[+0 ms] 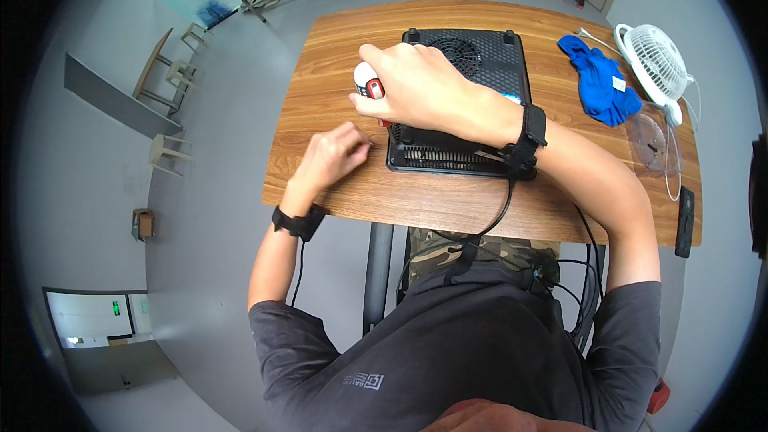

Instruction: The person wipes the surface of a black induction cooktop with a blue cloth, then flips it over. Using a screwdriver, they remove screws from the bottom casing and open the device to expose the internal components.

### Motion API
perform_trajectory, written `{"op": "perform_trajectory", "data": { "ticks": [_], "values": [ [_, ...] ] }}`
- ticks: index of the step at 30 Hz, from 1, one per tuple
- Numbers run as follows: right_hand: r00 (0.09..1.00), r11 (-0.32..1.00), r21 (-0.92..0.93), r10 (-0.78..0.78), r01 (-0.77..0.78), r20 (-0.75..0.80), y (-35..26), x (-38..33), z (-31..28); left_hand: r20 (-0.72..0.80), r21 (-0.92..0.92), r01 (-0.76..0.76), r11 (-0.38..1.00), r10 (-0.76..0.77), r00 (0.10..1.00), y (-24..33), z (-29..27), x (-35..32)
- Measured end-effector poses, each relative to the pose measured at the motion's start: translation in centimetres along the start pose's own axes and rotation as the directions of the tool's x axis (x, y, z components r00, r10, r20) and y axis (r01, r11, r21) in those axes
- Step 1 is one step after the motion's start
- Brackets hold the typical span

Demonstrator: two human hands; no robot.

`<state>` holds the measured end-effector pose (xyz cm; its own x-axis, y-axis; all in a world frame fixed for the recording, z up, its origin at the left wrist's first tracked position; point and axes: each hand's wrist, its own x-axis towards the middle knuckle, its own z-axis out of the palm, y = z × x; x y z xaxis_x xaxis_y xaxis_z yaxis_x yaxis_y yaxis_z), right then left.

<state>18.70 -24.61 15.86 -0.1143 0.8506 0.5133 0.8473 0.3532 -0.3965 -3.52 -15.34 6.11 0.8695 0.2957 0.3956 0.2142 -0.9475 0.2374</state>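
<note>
One screwdriver (369, 84) with a white and red handle stands just left of centre in the frame, at the left edge of a single black appliance (460, 104) that lies bottom-up, its vent grille and rubber feet showing. The right hand (416, 88) reaches across the appliance and its fingers are wrapped tight around the handle, tip downward beside the casing's near-left corner. The left hand (332, 156) rests on the wooden worktop (336, 56) just below and left of it, fingers curled narrow; whether they pinch anything I cannot tell. Judging by the casing, which looks whole and closed, with no loose screws or parts visible, the work seems at an early stage. Further right lie one blue cloth (600, 84), one small white fan (652, 60) and one clear lid (650, 140); one dark phone-like slab (684, 220) sits at the right edge.
</note>
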Motion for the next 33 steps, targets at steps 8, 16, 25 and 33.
{"op": "perform_trajectory", "data": {
  "ticks": [8, 16, 25, 33],
  "values": [
    [0.998, 0.999, -0.005, 0.042, -0.041, 0.053, 0.2, 0.2, -1.4, 0.303, -0.060, 0.405, 0.912, -0.370, 0.878, -5.8, -1.8, -0.4],
    [0.998, 0.998, -0.032, 0.057, -0.056, 0.018, 1.4, 0.2, -1.6, 0.371, 0.061, 0.395, 0.917, -0.388, 0.844, -6.0, -1.1, 0.6],
    [0.991, 0.990, -0.081, 0.109, -0.115, -0.072, 5.0, 4.0, -6.2, 0.267, -0.068, 0.372, 0.926, -0.342, 0.901, -6.1, -2.8, 4.8],
    [0.976, 0.962, -0.197, 0.167, -0.192, -0.138, 11.9, 8.8, -5.9, 0.085, -0.219, 0.215, 0.952, -0.201, 0.976, -7.0, -1.0, 16.1]
  ]
}}
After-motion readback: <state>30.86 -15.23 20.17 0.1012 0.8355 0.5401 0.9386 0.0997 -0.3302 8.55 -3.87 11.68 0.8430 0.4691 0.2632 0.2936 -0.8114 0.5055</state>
